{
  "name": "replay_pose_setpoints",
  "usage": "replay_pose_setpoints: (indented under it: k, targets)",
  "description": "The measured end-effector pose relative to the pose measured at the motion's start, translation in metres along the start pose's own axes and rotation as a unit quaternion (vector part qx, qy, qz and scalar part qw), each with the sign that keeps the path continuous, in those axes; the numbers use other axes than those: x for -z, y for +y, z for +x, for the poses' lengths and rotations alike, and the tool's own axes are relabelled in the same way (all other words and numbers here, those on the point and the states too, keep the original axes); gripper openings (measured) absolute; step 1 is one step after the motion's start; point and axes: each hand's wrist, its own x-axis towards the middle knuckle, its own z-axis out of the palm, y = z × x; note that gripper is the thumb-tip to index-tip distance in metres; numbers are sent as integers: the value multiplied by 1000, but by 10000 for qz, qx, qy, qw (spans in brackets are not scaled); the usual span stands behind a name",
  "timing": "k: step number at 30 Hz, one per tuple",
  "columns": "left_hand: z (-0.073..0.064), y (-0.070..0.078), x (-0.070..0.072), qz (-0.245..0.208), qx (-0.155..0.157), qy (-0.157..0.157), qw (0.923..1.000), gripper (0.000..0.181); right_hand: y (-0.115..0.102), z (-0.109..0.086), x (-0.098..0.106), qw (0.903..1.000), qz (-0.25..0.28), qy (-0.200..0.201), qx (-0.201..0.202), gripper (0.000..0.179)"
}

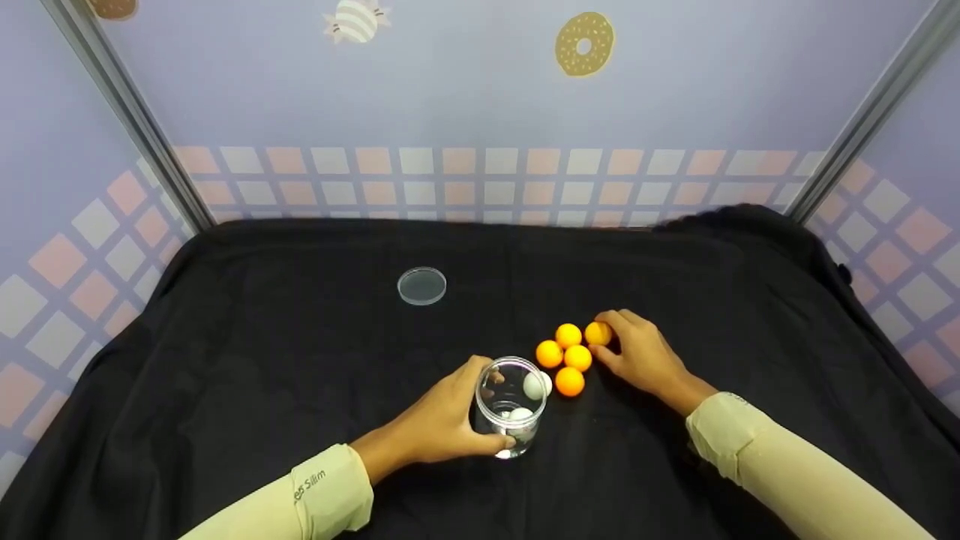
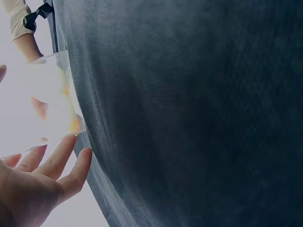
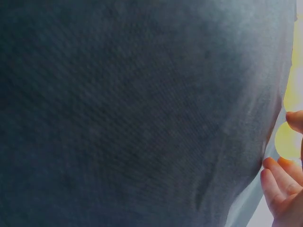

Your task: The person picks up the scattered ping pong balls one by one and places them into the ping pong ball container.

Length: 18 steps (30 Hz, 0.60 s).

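My left hand (image 1: 446, 420) grips a clear plastic jar (image 1: 513, 431) round its side, thumb toward the front; the mouth of the jar faces up. Inside, near the bottom, lies a white ball (image 1: 519, 415). Another white ball (image 1: 545, 383) shows beside the jar's right wall, partly behind it. Several orange table tennis balls (image 1: 570, 382) cluster on the cloth just right of the jar. At their right end, my right hand (image 1: 641, 352) pinches one orange ball (image 1: 597, 334) between thumb and fingers. The right wrist view shows that ball (image 3: 287, 141) between the fingertips, overexposed.
A round clear lid (image 1: 421, 287) lies flat on the black cloth (image 1: 300, 337), behind and left of the jar. Walls with a tile pattern (image 1: 480, 180) enclose the table at the back and both sides. Folds of cloth bunch up at the back right corner.
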Motion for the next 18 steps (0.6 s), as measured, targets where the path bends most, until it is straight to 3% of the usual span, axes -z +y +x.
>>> replay_pose_setpoints:
  k: [18]
  targets:
    - [0, 1, 1, -2, 42, -19, 10000, 84, -16, 5, 18, 9989, 336, 319, 111, 39]
